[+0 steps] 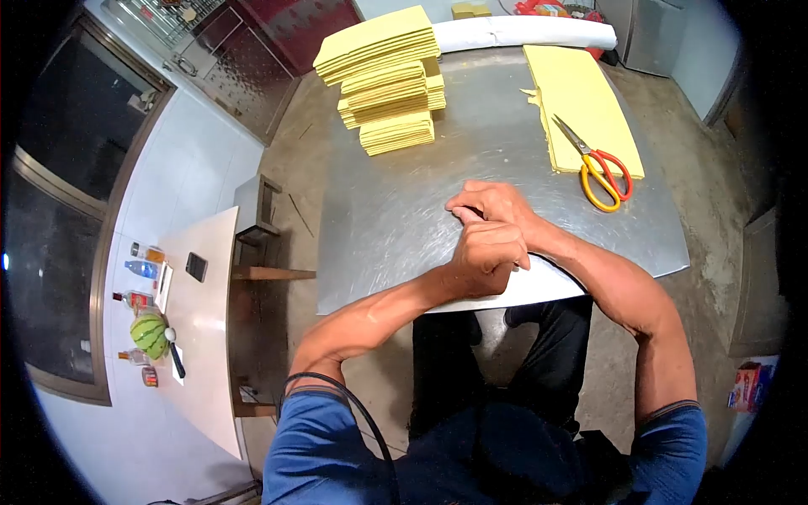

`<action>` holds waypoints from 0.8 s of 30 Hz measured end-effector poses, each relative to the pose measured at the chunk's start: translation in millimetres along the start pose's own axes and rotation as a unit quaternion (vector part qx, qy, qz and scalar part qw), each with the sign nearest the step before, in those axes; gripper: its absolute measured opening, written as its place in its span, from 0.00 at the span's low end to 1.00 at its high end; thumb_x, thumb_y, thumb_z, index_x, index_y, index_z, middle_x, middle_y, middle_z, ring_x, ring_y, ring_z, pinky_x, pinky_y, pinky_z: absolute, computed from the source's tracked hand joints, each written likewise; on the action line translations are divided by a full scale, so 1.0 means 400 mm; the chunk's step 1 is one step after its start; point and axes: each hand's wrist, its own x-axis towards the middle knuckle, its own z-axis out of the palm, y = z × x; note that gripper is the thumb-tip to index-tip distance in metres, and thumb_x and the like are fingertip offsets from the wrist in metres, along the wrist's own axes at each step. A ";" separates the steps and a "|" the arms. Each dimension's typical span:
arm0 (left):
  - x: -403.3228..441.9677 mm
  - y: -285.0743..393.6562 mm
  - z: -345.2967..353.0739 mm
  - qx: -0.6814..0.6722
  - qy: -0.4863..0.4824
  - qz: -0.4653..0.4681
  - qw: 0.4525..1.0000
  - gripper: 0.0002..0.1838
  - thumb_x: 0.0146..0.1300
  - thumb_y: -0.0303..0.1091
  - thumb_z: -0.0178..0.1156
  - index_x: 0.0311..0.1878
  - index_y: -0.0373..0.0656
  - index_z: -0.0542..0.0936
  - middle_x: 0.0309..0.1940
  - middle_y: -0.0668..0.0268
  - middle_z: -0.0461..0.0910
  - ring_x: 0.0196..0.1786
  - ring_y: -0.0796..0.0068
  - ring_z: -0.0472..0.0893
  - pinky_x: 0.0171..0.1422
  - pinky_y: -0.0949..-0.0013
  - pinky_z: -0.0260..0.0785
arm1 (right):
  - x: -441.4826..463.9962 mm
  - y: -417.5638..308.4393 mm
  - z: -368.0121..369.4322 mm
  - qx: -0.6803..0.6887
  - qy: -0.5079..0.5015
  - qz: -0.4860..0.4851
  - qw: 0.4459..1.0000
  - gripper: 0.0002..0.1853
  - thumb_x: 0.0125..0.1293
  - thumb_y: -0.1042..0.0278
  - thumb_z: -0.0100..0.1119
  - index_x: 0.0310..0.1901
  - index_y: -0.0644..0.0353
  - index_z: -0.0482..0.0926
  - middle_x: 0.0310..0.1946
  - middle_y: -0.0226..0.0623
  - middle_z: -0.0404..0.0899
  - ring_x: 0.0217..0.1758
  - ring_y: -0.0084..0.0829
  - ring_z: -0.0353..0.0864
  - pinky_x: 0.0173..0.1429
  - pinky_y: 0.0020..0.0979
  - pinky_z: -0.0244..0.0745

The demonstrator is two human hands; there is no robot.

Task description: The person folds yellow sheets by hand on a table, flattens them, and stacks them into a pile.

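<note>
My left hand (491,254) is closed in a fist above the front part of the metal table (379,219). Just beyond it, and touching or overlapping it, is my right hand (498,204), its fingers curled and pressed together. What either hand holds, if anything, is hidden. Below the hands a pale white patch (543,286) with a dark curved edge shows at the table's front; I cannot tell what it is. Scissors (599,172) with one red and one yellow handle lie partly open on a flat stack of yellow sheets (581,101), to the right of my hands.
Folded yellow bundles (391,84) are piled at the table's back left. A white roll (526,34) lies along the back edge. On the left, a side table (202,337) carries a phone (196,267), a watermelon (149,336), a knife (177,360) and several bottles.
</note>
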 end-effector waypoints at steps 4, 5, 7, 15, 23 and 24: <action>0.002 0.005 -0.005 0.004 -0.008 0.000 1.000 0.15 0.50 0.09 0.53 0.28 0.42 0.81 0.26 0.63 0.83 0.28 0.62 0.82 0.35 0.62 0.72 | -0.001 -0.007 -0.002 0.022 -0.011 0.010 1.000 0.09 0.74 0.64 0.63 0.47 0.53 0.90 0.32 0.39 0.80 0.36 0.46 0.83 0.38 0.42 0.76; 0.005 0.005 -0.007 0.001 -0.008 0.001 1.000 0.14 0.50 0.09 0.53 0.28 0.42 0.80 0.26 0.63 0.83 0.28 0.62 0.82 0.35 0.62 0.72 | 0.002 -0.007 -0.002 0.024 -0.007 0.007 1.000 0.09 0.74 0.64 0.63 0.47 0.54 0.90 0.32 0.39 0.80 0.36 0.46 0.83 0.38 0.42 0.76; 0.006 0.005 -0.011 0.005 -0.014 0.009 1.000 0.14 0.50 0.10 0.53 0.28 0.42 0.81 0.26 0.63 0.83 0.28 0.61 0.82 0.34 0.62 0.72 | 0.000 -0.009 -0.001 0.029 0.000 0.002 1.000 0.09 0.74 0.64 0.62 0.46 0.55 0.90 0.32 0.39 0.81 0.36 0.46 0.84 0.39 0.42 0.76; 0.014 -0.001 -0.015 0.029 -0.007 0.046 0.999 0.14 0.46 0.09 0.53 0.28 0.39 0.82 0.26 0.60 0.83 0.28 0.61 0.83 0.33 0.61 0.73 | 0.003 -0.021 -0.010 0.019 -0.005 0.018 1.000 0.09 0.72 0.66 0.63 0.45 0.57 0.90 0.32 0.39 0.82 0.37 0.46 0.84 0.39 0.43 0.77; 0.017 -0.011 -0.012 0.033 0.013 0.053 0.998 0.14 0.44 0.08 0.53 0.26 0.36 0.82 0.24 0.59 0.83 0.29 0.62 0.85 0.34 0.63 0.76 | 0.005 -0.022 -0.018 -0.002 -0.027 0.027 0.999 0.11 0.68 0.62 0.66 0.45 0.58 0.89 0.34 0.40 0.83 0.39 0.46 0.85 0.40 0.44 0.77; 0.014 -0.014 -0.012 0.033 0.013 0.051 0.998 0.13 0.43 0.09 0.54 0.25 0.37 0.82 0.25 0.59 0.83 0.29 0.60 0.84 0.35 0.62 0.76 | 0.004 -0.016 -0.013 0.002 -0.021 0.020 1.000 0.11 0.68 0.62 0.66 0.45 0.58 0.88 0.34 0.41 0.83 0.39 0.46 0.85 0.40 0.44 0.77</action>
